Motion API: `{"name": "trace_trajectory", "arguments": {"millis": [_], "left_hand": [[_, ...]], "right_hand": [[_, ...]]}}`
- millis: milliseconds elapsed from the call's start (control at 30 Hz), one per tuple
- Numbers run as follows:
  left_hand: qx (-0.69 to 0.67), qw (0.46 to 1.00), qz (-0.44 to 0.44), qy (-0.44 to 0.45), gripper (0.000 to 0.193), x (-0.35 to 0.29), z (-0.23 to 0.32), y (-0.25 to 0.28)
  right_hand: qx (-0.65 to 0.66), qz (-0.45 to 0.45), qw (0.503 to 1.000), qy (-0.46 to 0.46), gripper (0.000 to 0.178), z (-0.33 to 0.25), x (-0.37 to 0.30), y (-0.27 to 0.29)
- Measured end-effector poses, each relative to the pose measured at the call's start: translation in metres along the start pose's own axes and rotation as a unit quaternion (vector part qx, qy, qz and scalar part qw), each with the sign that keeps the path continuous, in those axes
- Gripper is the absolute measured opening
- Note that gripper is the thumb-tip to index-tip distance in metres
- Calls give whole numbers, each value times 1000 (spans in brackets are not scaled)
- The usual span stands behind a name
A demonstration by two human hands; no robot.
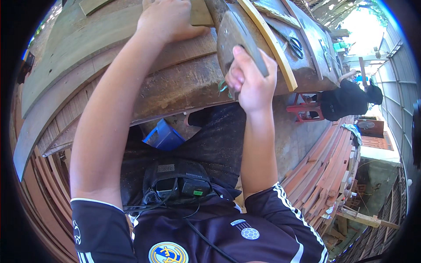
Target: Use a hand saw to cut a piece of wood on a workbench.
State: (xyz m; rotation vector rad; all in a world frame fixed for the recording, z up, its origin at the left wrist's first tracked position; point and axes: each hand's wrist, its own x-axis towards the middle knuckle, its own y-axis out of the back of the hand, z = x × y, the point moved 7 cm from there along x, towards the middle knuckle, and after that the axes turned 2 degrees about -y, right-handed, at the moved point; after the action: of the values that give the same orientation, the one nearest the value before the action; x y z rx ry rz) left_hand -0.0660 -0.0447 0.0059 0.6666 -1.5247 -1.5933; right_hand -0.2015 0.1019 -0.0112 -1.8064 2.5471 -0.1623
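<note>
My right hand (252, 81) is closed round a flat, brown, round-edged wooden piece (230, 41) with small holes near its top. Its thumb lies over the edge and the fingers curl under. The piece is tilted above the near edge of a worn wooden bench (184, 83). A green strand (222, 87) hangs below this hand. At the top of the view my left hand (164, 22) rests on a wooden board (188, 50) on the bench, thumb stretched out to the right. The picture's upper edge cuts off its other fingertips.
A curved wooden strip (272, 39) and dark-handled scissors (296, 47) lie to the right. Long curved boards (61, 83) fill the left. A blue container (164, 136) sits below the bench. Timber is stacked (313, 166) at right, near a red stool (305, 108) and a person in black (344, 98).
</note>
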Motion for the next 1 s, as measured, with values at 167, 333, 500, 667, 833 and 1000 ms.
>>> {"name": "trace_trajectory", "arguments": {"millis": [167,333,500,667,833,1000], "left_hand": [[8,1000,-6,14,86,0,-6,-5],[33,999,14,15,86,-2,-9,-6],[73,997,16,36,87,-8,1,1],[37,998,-22,35,90,3,-1,-10],[61,998,12,11,88,-11,6,-3],[36,999,20,-13,88,-4,7,-6]], "right_hand": [[22,-31,999,0,22,0,17,3],[-84,-44,996,5,21,-3,-10,5],[-104,-9,995,-1,23,-16,-86,37],[-109,-30,993,42,22,3,-12,13],[-122,7,992,42,15,-6,-96,28],[-172,-13,982,73,18,2,-28,19]]}}
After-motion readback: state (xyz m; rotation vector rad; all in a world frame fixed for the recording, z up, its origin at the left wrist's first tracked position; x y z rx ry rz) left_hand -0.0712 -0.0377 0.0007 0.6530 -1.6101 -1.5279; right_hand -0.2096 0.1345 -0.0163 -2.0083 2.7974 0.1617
